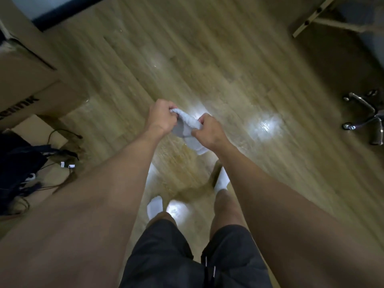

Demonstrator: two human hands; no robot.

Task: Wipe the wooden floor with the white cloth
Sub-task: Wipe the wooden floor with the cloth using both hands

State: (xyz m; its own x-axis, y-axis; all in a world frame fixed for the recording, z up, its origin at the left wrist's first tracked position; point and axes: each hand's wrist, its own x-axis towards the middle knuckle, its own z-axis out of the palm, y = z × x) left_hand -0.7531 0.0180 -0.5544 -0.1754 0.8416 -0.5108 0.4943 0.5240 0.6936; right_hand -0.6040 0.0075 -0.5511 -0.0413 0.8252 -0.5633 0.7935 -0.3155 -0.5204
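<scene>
White cloth (190,125), bunched between both hands' fingers (173,110)

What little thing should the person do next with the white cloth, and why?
Probably crouch and lower the white cloth onto the wooden floor. The left hand and right hand both grip it bunched up in the air while the person stands. It does not touch the boards, so wiping cannot start.

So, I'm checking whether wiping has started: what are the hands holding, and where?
Both hold the white cloth: the left hand grips its upper end, the right hand its middle; the lower end hangs free.
</scene>
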